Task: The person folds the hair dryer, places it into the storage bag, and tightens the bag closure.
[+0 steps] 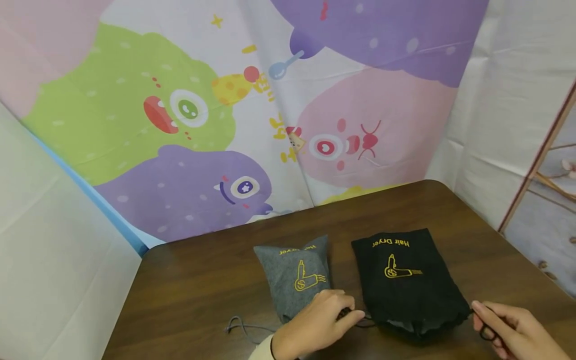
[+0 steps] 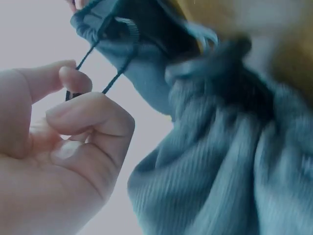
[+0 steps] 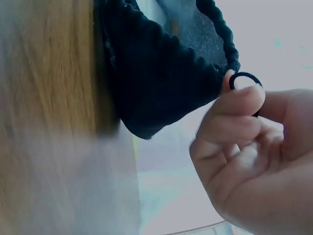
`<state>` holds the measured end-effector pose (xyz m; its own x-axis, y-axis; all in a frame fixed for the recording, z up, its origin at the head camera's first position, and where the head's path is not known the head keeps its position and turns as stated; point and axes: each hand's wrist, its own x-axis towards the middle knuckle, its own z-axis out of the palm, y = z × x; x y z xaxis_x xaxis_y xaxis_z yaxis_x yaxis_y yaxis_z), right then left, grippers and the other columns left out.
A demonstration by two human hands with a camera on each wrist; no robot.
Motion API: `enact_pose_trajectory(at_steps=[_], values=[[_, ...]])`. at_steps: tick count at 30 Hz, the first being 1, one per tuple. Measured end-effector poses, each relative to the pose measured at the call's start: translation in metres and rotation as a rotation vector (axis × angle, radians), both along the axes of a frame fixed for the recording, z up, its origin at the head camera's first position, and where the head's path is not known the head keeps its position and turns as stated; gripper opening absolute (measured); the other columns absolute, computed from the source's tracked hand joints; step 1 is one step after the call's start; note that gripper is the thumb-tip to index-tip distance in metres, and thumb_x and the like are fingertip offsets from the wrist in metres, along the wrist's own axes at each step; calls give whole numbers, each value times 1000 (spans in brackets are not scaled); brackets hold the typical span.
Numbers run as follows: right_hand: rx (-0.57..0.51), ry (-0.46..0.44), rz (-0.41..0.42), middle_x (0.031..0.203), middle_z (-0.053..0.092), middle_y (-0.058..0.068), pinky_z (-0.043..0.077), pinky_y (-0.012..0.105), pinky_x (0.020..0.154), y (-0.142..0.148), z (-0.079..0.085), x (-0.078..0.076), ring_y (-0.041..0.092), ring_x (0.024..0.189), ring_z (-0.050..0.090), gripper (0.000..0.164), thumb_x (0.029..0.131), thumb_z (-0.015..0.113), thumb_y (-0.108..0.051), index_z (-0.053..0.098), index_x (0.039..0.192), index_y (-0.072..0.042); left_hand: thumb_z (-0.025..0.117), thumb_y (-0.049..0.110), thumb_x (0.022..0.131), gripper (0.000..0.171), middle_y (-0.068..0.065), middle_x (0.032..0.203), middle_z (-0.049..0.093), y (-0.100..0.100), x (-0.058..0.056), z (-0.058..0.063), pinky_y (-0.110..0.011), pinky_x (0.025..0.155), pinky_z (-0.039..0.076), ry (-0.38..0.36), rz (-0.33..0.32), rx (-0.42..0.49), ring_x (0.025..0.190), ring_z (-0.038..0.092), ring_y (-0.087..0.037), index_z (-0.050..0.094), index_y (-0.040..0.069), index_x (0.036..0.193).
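A black drawstring bag [image 1: 407, 295] lies on the table with yellow "Hair Dryer" lettering and a dryer drawing, upside down in the head view. Its gathered mouth [image 3: 171, 39] faces me, partly open, with something clear and shiny inside. At the mouth's left side, my left hand [image 1: 317, 320] pinches the black cord [image 2: 115, 79] between thumb and forefinger. On the opposite side my right hand [image 1: 517, 325] pinches a small loop of black cord [image 3: 248, 75], close against the bag's corner. Beyond the left hand lies a grey drawstring bag [image 1: 290, 280], partly covered by that hand.
A grey cord [image 1: 245, 325] trails left from the grey bag over the brown wooden table [image 1: 193, 285]. Behind the table hangs a cloth [image 1: 279, 150] printed with cartoon monsters. White cloth panels [image 1: 54, 240] stand at the sides.
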<state>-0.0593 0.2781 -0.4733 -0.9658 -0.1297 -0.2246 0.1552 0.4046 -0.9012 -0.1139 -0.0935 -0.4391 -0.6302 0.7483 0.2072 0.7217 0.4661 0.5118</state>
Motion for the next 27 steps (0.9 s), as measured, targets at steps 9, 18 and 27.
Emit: enact_pose_trajectory(at_steps=[9, 18, 27], values=[[156, 108, -267, 63, 50, 6, 45, 34, 42, 2, 8, 4, 23, 48, 50, 54, 109, 37, -38, 63, 88, 5, 58, 27, 103, 35, 13, 62, 40, -20, 1, 13, -7, 54, 32, 139, 25, 25, 57, 35, 5, 53, 21, 68], [169, 224, -369, 61, 49, 6, 41, 34, 41, 13, 2, 3, 23, 46, 49, 55, 108, 39, -36, 62, 85, 8, 54, 32, 104, 37, 14, 60, 38, -37, 1, 23, -10, 53, 32, 56, 55, 41, 55, 33, 4, 54, 21, 68], [133, 279, -393, 60, 47, 4, 38, 33, 39, 20, 2, 2, 21, 44, 47, 51, 108, 41, -30, 61, 80, 8, 57, 33, 102, 45, 12, 60, 31, -51, 1, 27, -13, 52, 29, -28, 102, 58, 54, 30, 2, 42, 22, 62]])
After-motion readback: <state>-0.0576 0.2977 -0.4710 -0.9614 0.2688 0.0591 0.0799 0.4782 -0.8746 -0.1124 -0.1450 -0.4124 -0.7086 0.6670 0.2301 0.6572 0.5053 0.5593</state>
